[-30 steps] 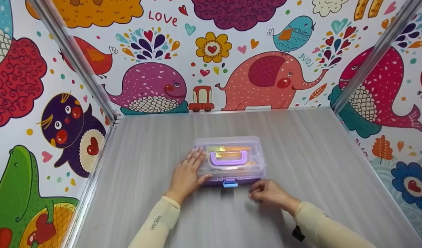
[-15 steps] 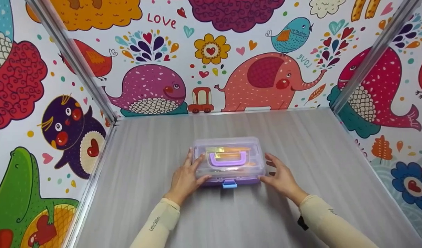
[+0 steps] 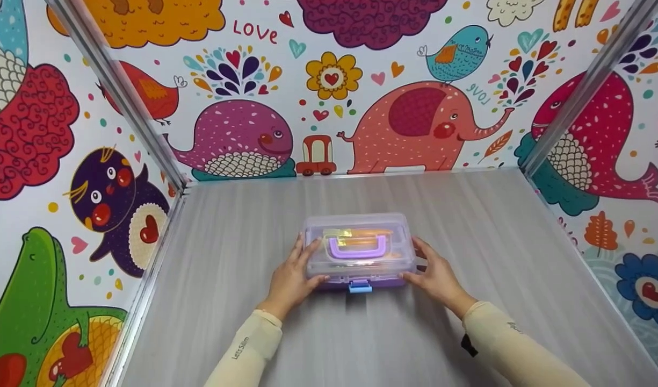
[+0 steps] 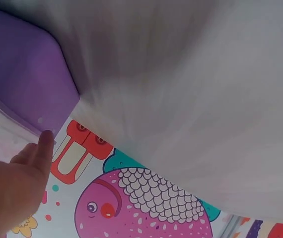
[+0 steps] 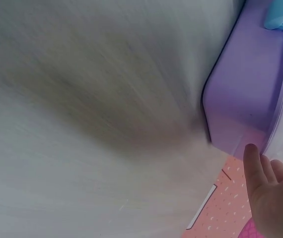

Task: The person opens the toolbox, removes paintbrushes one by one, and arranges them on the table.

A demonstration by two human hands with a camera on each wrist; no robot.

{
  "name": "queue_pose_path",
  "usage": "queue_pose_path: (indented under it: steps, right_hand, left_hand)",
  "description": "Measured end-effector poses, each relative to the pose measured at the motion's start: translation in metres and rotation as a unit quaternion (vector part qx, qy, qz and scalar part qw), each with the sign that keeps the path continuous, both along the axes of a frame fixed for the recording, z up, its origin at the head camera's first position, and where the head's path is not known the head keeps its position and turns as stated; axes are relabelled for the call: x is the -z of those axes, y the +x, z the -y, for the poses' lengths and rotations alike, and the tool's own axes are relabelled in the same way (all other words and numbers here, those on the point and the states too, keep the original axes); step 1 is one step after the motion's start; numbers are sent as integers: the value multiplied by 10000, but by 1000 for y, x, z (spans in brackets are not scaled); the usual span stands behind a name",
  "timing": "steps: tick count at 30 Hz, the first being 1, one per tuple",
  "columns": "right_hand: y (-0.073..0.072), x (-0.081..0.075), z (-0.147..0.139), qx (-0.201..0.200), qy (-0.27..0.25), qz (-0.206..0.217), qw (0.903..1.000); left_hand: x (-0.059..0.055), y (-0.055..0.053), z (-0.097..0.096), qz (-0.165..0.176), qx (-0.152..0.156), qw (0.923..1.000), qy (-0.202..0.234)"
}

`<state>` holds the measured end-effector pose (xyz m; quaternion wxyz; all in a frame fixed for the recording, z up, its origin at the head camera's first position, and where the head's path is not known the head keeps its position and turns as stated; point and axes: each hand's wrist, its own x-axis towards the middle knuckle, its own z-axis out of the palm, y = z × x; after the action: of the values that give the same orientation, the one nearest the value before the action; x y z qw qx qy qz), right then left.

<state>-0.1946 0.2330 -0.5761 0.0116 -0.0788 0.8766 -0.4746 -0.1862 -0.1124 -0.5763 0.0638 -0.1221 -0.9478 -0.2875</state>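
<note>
Purple plastic forms the base of the box (image 3: pixel 360 263), which sits on the table (image 3: pixel 243 231) under a see-through lid (image 3: pixel 397 248). Its long axis runs left to right, straight from one palm towards the other — that is the relation any move would turn on. The left hand (image 3: pixel 292 282) is at one short end and the right hand (image 3: pixel 437 279) at the other, so neither is clearly nearer. Both are spread rather than clenched, with each thumb by a front corner and the fingers reaching back along the end. How firmly they press, I cannot tell. The blue latch (image 3: pixel 360 286) faces the person, between the thumbs and apart from both.

From the head, the handle (image 3: pixel 358 253) lies folded flat, with orange things (image 3: pixel 366 234) showing through the lid. Neither wrist view shows those. Instead, they look low along the purple walls — the right one catches a fingertip just below the lid's rim and the base meeting the table.
</note>
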Motion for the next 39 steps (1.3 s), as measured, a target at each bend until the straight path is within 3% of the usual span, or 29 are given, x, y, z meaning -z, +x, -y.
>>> queue_pose_path:
  steps: [20, 28, 39]
  right_hand:
    - [1, -5, 3, 18, -4, -321, 9995]
    - [0, -4, 2, -69, -29, -748, 9972]
    - [1, -9, 0, -148, 219, -776, 9966]
  left_hand:
    - [-5, -2, 0, 206, -9, 9997, 117]
    - [-9, -3, 1, 222, -5, 9994, 270]
    - [-17, -5, 0, 421, -101, 9990, 131]
